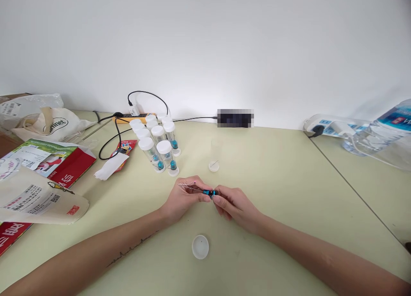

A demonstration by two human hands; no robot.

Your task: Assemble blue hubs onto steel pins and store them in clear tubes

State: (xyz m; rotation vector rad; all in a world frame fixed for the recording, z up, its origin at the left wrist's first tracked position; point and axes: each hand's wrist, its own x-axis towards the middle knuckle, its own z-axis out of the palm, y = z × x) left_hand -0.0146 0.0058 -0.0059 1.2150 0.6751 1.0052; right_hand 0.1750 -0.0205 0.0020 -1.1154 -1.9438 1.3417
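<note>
A small blue and black piece [209, 193] with thin metal rods pointing left is held between both hands at the middle. My left hand [186, 195] pinches its left part, the rods lying across the palm. The fingers of my right hand [233, 204] close on its right end. Just beyond the hands stands a clear tube [218, 148] with a white base, a thin rod visible at its bottom. Nearer to me, a round white cap [200, 247] lies on the table. Several capped clear tubes [164, 148] with blue pieces inside stand together behind my left hand.
A phone [235, 118] leans at the wall, its cable running to an orange power strip [141, 116]. Red packet [127, 150], boxes [72, 163], bags and a paper cup [41, 197] crowd the left. A white power strip [324, 124] and water bottle [385, 133] are at right.
</note>
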